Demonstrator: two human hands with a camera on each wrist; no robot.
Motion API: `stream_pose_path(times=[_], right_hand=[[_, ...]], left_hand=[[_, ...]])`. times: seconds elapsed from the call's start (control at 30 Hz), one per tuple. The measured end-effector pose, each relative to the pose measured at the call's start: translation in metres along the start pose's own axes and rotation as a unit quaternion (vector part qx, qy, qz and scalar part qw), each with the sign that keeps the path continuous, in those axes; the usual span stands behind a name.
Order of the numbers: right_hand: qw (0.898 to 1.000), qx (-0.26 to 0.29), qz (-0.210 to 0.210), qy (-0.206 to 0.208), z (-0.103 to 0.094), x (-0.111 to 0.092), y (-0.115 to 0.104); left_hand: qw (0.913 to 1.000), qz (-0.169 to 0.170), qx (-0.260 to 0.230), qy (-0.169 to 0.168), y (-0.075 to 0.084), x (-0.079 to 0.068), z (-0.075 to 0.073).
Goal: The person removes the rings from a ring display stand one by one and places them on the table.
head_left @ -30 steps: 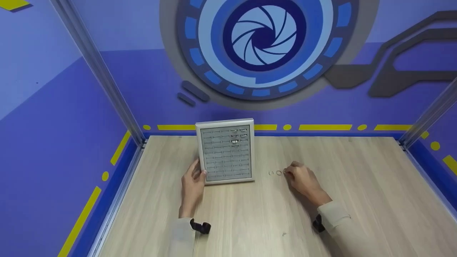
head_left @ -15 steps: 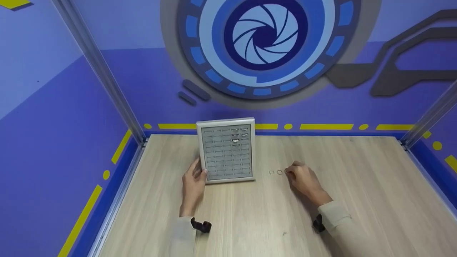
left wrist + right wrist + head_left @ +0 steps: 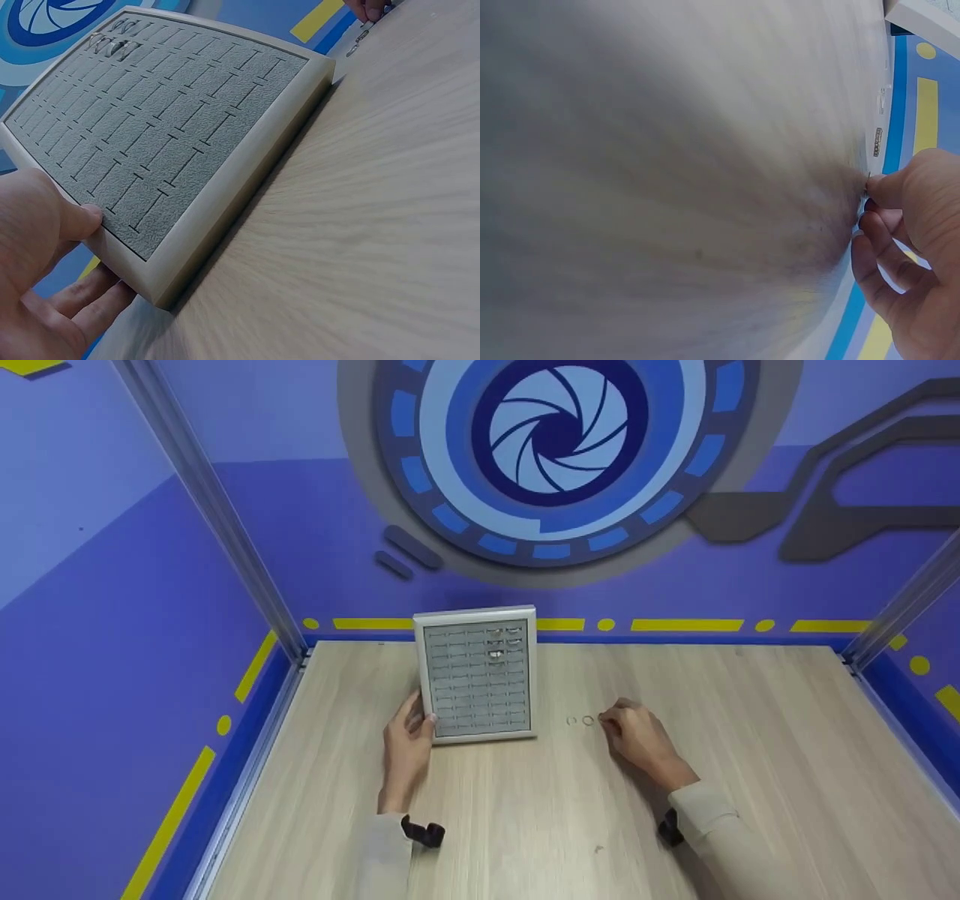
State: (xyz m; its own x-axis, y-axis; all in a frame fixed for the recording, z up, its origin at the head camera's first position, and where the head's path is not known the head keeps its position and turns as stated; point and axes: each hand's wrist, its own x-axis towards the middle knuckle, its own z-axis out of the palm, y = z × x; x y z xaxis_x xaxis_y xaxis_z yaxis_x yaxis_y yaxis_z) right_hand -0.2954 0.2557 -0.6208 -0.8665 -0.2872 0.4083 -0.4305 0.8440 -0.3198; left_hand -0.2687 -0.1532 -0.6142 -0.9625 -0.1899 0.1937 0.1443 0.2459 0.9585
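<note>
A pale-framed ring display board [image 3: 478, 697] with a grey slotted pad leans upright on the table. My left hand [image 3: 406, 742] grips its lower left edge; in the left wrist view the thumb [image 3: 88, 219] lies on the front and the fingers go behind. Several silver rings [image 3: 496, 655] sit in slots near the board's top right. To the right of the board, my right hand [image 3: 636, 739] pinches a small ring [image 3: 868, 177] at the tabletop, mostly hidden by thumb and fingertips. Two loose rings, one thicker ring [image 3: 588, 721] and one thin ring [image 3: 571, 721], lie just left of those fingertips.
The wood-grain table [image 3: 517, 817] is bounded by a blue patterned back wall [image 3: 675, 600] close behind the board. Metal posts [image 3: 255, 577] stand at the back corners. A small dark mark [image 3: 598, 849] shows on the tabletop near the front.
Both hands and the board keep their places. Only the head view has shifted very slightly.
</note>
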Motion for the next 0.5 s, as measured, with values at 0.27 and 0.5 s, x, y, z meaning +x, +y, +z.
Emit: stream_pose_path(times=[0.27, 0.5], right_hand=[[1.0, 0.009, -0.005, -0.001, -0.002, 0.003, 0.001], [1.0, 0.03, 0.008, -0.002, -0.008, 0.011, -0.006]], left_hand=[[1.0, -0.006, 0.001, 0.001, 0.001, 0.002, 0.0], [1.0, 0.001, 0.002, 0.001, 0.001, 0.001, 0.0]])
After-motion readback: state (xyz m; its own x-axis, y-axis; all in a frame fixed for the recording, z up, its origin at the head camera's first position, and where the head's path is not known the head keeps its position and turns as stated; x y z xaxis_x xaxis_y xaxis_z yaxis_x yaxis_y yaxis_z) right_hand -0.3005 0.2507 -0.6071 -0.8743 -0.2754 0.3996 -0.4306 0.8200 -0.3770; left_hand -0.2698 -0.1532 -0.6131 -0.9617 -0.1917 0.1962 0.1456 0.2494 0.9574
